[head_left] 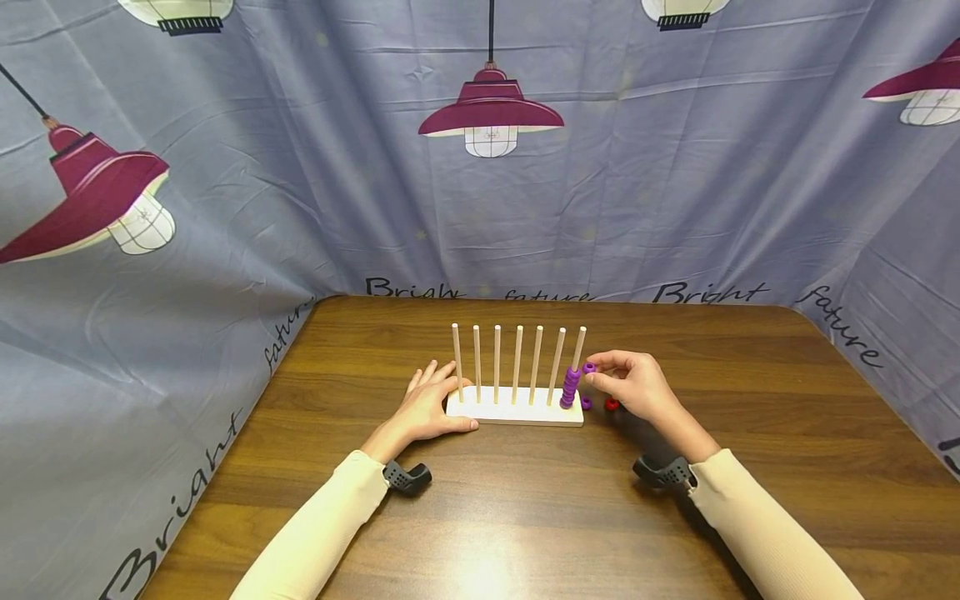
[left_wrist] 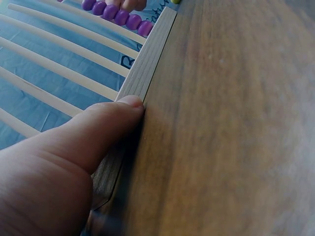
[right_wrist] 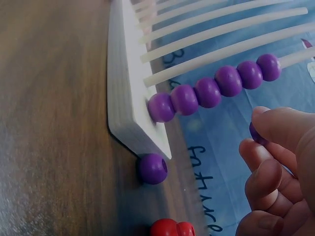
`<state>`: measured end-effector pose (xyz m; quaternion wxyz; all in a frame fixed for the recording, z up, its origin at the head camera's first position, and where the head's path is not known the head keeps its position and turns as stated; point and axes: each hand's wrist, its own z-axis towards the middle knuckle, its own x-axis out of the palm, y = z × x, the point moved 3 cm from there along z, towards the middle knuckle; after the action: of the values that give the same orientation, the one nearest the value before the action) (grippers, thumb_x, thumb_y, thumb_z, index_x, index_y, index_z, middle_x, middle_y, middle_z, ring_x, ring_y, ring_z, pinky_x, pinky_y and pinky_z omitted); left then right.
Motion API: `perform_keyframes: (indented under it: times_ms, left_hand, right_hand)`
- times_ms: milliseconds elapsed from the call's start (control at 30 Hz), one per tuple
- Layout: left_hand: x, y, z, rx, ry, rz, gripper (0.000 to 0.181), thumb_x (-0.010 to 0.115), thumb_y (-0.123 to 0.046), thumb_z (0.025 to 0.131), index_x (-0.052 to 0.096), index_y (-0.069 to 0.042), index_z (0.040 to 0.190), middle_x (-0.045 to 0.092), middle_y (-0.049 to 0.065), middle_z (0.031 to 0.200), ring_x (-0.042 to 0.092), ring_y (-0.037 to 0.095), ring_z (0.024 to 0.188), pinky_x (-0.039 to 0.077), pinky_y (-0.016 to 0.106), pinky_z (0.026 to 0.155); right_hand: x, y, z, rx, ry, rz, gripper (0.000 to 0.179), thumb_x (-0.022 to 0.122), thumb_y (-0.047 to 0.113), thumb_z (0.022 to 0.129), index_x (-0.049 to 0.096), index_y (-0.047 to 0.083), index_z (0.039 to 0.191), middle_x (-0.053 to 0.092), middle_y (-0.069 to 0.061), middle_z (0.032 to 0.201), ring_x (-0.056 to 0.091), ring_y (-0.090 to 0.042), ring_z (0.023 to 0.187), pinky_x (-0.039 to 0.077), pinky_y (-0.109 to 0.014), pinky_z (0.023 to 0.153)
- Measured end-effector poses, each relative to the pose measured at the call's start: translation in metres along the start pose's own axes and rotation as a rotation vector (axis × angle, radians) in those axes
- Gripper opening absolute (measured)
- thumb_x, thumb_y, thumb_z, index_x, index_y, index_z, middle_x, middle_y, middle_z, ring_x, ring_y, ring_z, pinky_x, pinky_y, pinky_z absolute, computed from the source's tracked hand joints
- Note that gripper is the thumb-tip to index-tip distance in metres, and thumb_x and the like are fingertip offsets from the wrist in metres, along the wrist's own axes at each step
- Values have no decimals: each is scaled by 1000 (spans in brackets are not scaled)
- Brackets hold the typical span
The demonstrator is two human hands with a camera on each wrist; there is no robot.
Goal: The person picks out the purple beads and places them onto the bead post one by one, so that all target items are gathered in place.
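A pale wooden base [head_left: 517, 412] with several upright pegs stands on the table. Its rightmost peg [head_left: 579, 346] carries a stack of purple beads [right_wrist: 206, 92]; the other pegs are bare. My left hand [head_left: 427, 408] grips the base's left end, thumb [left_wrist: 113, 118] along the front edge and fingers behind. Just right of the stack, my right hand [head_left: 633, 383] pinches a purple bead [head_left: 590, 367] between thumb and fingertips, clear of the table. In the right wrist view the thumb mostly hides that bead. Another purple bead [right_wrist: 153, 168] lies by the base's right end.
Red beads [right_wrist: 165, 228] lie on the table [head_left: 525, 500] under my right hand. A bit of a yellow-green thing [left_wrist: 175, 1] shows at the top of the left wrist view. Behind the table hangs a grey-blue curtain [head_left: 360, 208] printed with lamps.
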<state>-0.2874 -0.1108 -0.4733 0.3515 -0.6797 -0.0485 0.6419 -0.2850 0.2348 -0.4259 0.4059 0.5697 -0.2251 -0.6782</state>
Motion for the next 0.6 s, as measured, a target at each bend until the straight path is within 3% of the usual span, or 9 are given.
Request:
perform_keyframes:
  times_ms: [267,433,600]
  left_hand:
    - [0,0,0,-2,-1,-4,68,84,-49,75,66,-19,133,36,19,164,18,47,156,8,63,127]
    - [-1,0,0,-3,2,-3,68,84,-48,75,66,-19,133,36,19,164,17,47,156,8,63,127]
    - [-1,0,0,-2,2,-2,67,84,-48,75,66,-19,133,36,19,164,18,47,156,8,63,127]
  right_hand:
    - [-4,7,0,-2,1,35,25,79,9,86,74,-5,106,74,-5,78,52,1,55,45,-20,48]
    - [-9,18,2,-9,3,59,25,77,8,88,74,-7,107,77,-15,88,61,0,61,51,-19,53]
    - [-15,31,6,-43,-10,50,23,77,8,88,74,-6,106,76,-21,94,55,3,59,47,-18,51]
